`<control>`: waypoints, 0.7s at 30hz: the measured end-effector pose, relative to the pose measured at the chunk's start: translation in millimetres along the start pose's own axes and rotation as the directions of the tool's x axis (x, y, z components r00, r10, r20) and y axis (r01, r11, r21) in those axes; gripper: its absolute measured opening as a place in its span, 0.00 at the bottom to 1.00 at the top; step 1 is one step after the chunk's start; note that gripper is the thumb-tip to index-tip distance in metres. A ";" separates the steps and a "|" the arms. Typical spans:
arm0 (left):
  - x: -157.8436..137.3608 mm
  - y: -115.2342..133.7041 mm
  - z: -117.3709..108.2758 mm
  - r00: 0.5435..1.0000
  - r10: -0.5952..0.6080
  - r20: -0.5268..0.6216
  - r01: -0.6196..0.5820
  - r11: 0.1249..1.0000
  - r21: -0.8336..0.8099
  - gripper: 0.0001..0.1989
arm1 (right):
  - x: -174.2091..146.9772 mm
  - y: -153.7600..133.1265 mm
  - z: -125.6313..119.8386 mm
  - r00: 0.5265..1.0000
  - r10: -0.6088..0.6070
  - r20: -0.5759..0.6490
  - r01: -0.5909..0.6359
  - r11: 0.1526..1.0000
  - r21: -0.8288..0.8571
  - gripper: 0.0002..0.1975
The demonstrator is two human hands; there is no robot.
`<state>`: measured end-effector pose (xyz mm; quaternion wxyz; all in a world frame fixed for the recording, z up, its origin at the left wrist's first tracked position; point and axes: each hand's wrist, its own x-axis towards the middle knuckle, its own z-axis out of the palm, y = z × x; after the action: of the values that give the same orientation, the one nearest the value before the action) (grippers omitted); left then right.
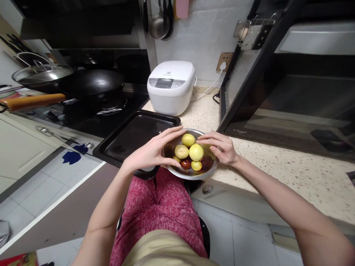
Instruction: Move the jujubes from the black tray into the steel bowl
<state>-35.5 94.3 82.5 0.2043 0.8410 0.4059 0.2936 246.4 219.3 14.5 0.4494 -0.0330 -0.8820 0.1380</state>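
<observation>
A round steel bowl (pixel 210 171) sits at the counter's front edge, partly over my lap. Inside lie several yellow-green round fruits (pixel 196 152) and a dark red one (pixel 185 164); their exact kind is unclear. My left hand (pixel 157 149) rests across the bowl's left rim, thumb and fingers spread wide around the fruit. On the opposite side, my right hand (pixel 221 146) reaches over the right rim, its fingers stretched towards the fruit and its thumb apart below them. Neither hand visibly grips a fruit. Left of the bowl is a black baking tray (pixel 127 141).
Behind the bowl stands a white rice cooker (pixel 172 88), its cord plugged into a wall socket (pixel 224 62). A wok (pixel 95 83) with a wooden handle and a lidded pan (pixel 42 74) are on the stove at left. A large black-framed appliance (pixel 296 100) occupies the right.
</observation>
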 end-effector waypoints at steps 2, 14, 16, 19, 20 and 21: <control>-9.8 6.6 2.6 1.000 -0.019 -0.025 0.019 1.000 0.000 0.46 | -0.7 0.7 0.4 1.000 0.009 0.010 -0.009 1.000 0.002 0.18; -63.0 21.6 52.7 0.890 -0.126 -0.437 0.172 0.983 0.066 0.27 | -1.1 0.9 -2.7 1.000 0.020 -0.018 -0.021 1.000 -0.010 0.18; -70.4 19.1 65.7 0.847 -0.092 -0.524 0.195 0.970 0.146 0.22 | -1.3 1.1 -2.2 0.999 0.020 -0.026 -0.020 1.000 -0.012 0.18; -77.8 13.2 80.0 0.818 0.006 -0.575 0.200 0.935 0.294 0.20 | -0.7 1.6 -2.3 0.999 0.025 -0.034 -0.026 0.999 -0.026 0.18; -79.4 11.8 82.9 0.820 0.037 -0.571 0.190 0.923 0.333 0.20 | -0.2 1.7 -2.8 0.999 0.030 -0.042 -0.031 0.999 -0.035 0.18; -80.6 11.0 85.0 0.824 0.062 -0.563 0.178 0.915 0.362 0.19 | 0.4 1.8 -3.6 0.998 0.039 -0.055 -0.041 0.998 -0.044 0.18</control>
<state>-13.3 14.2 -0.8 -0.0914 0.7269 0.5250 0.4331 249.0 221.8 16.3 0.4693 -0.0646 -0.8716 0.1259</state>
